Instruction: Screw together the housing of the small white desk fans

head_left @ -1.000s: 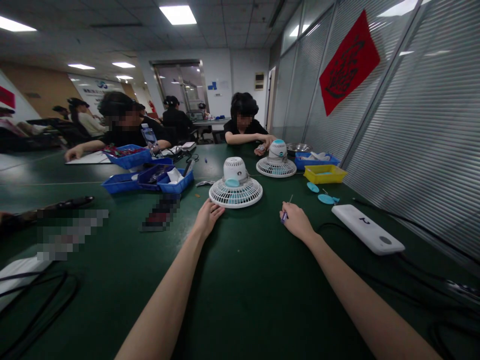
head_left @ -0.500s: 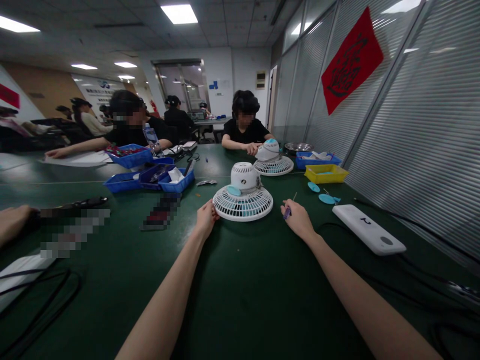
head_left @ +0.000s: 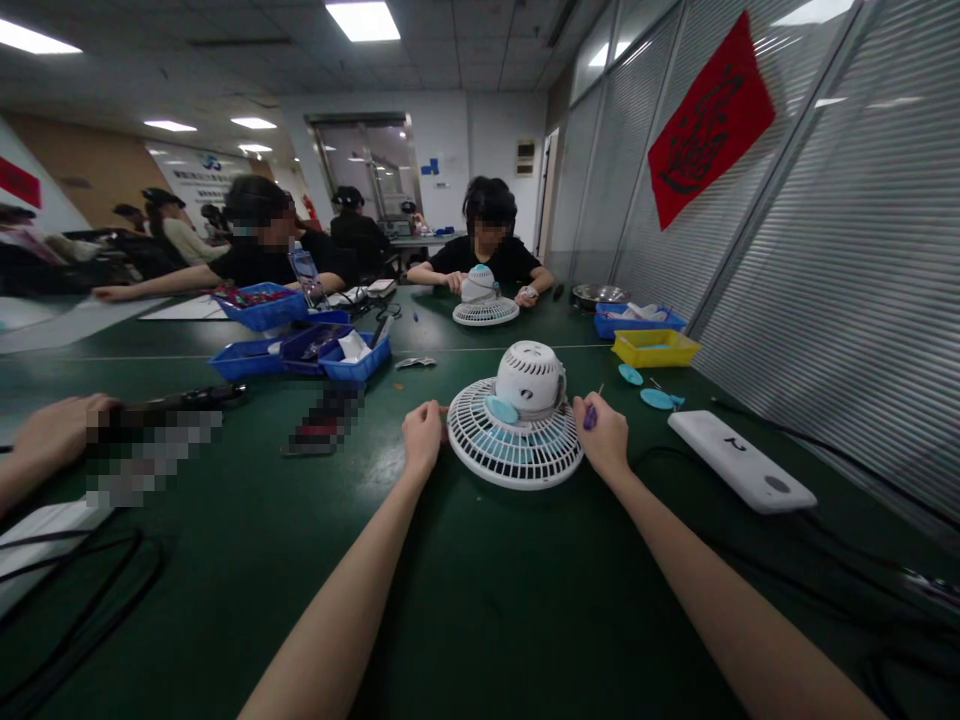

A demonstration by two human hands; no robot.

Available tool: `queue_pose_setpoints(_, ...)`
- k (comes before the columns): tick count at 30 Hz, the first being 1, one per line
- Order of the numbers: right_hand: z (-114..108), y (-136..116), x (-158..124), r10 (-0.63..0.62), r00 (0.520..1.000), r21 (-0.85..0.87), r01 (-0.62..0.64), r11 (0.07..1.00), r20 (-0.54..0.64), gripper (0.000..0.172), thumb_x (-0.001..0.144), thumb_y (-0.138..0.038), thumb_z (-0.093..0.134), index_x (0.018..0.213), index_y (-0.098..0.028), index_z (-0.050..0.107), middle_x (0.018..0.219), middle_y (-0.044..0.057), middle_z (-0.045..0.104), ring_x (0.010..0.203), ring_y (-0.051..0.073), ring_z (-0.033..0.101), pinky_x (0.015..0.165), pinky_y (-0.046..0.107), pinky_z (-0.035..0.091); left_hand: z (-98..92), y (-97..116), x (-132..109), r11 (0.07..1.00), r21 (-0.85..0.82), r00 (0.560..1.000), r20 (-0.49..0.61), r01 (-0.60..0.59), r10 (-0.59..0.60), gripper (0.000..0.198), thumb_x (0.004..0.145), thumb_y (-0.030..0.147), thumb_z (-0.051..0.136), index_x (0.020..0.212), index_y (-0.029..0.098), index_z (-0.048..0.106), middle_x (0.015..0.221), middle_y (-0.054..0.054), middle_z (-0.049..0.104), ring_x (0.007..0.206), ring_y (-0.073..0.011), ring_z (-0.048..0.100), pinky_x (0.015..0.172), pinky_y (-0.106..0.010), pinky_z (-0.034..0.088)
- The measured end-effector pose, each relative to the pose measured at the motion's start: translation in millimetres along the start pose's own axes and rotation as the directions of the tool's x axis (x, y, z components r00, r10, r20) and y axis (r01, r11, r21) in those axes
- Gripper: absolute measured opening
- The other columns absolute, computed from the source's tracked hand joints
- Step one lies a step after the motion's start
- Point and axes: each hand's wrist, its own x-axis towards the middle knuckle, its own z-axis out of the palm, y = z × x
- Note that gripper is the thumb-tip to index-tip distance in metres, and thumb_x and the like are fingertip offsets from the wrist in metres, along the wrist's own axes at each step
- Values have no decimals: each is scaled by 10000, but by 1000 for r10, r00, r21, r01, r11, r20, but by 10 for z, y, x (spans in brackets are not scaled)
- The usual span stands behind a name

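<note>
A white fan (head_left: 529,378) with a blue blade inside lies grille-down on the green table, its rounded motor housing upward. My left hand (head_left: 424,437) is closed at the left rim of the grille, its fingertips against the edge. A screwdriver with a purple handle (head_left: 589,418) is gripped in my right hand (head_left: 606,440), its thin shaft pointing up. That hand rests beside the fan's right rim and seems to touch it. A light blue oval piece (head_left: 502,409) sits on the upper side of the grille.
Across the table a co-worker (head_left: 491,250) handles a second white fan (head_left: 480,295). Blue trays (head_left: 356,362) hold parts at left. Light blue pieces (head_left: 658,399), a yellow tray (head_left: 656,347) and a white power bank (head_left: 739,460) lie right. Another person's hand (head_left: 60,435) is at far left.
The near fan has come closer and to the right, turning a little. My right hand has moved up against its rim. The co-worker's fan has shifted left and away.
</note>
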Motion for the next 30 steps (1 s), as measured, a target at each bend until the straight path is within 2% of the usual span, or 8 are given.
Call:
queue_pose_setpoints(4, -13, 20, 29, 59, 997, 96, -64, 993, 48, 268, 881, -432, 457, 675, -264, 419, 740, 70, 680, 706, 231, 636, 695, 347, 448, -36, -23, 15, 999, 44, 996, -89, 12, -8, 398, 798, 342, 371, 553, 202, 653, 510, -36, 579, 641, -224, 619, 683, -315, 466)
queue_pose_setpoints(6, 2, 16, 34, 61, 992, 201, -82, 976, 106, 261, 882, -438, 474, 694, -262, 431, 931, 121, 747, 877, 259, 690, 803, 384, 490, -35, -9, 9, 999, 44, 996, -82, -26, 30, 368, 803, 325, 382, 642, 197, 687, 660, -54, 676, 772, -234, 660, 774, -319, 485)
queue_pose_setpoints(9, 39, -3, 29, 29, 980, 320, -93, 943, 197, 259, 883, -432, 498, 699, -260, 441, 1198, 173, 722, 1115, 280, 671, 958, 438, 480, -3, 38, -10, 993, 21, 993, -15, -119, 120, 367, 839, 306, 394, 879, 182, 736, 1021, -85, 748, 1035, -223, 663, 954, -322, 474)
queue_pose_setpoints(12, 52, -17, 27, 32, 972, 349, -114, 930, 232, 243, 876, -401, 524, 698, -261, 436, 1275, 188, 690, 1187, 277, 648, 1038, 463, 442, 37, 79, -25, 982, -6, 976, 108, -187, 187, 348, 854, 295, 438, 973, 184, 746, 1178, -87, 734, 1153, -208, 640, 1052, -323, 439)
queue_pose_setpoints(16, 31, -12, 43, 32, 979, 367, -107, 924, 203, 258, 866, -396, 540, 682, -263, 419, 1189, 161, 730, 1125, 257, 675, 1006, 433, 467, 36, 100, -20, 977, -3, 956, 201, -215, 211, 322, 845, 297, 463, 907, 199, 763, 1125, -72, 758, 1106, -209, 664, 1047, -325, 447)
queue_pose_setpoints(22, -6, -14, 66, 141, 978, 366, -188, 911, 153, 280, 842, -420, 551, 641, -253, 450, 826, 78, 759, 828, 232, 708, 816, 371, 508, -56, 158, -5, 977, 75, 970, 154, -200, 187, 398, 821, 389, 410, 660, 213, 728, 839, -61, 759, 905, -226, 674, 931, -326, 473)
queue_pose_setpoints(26, -59, -71, 79, 285, 936, 467, -350, 812, 206, 309, 840, -396, 527, 574, -244, 489, 564, 15, 665, 552, 170, 615, 658, 311, 488, -95, 224, -13, 979, 109, 977, 139, -175, 159, 482, 812, 469, 359, 474, 231, 608, 599, -69, 683, 757, -238, 662, 852, -335, 474)
queue_pose_setpoints(30, -91, -85, 89, 292, 933, 453, -357, 817, 208, 365, 840, -379, 512, 505, -236, 501, 461, 5, 596, 454, 133, 480, 595, 293, 426, -120, 291, -13, 981, 106, 974, 173, -163, 143, 443, 791, 477, 370, 508, 227, 603, 511, -49, 638, 616, -222, 633, 741, -329, 477)
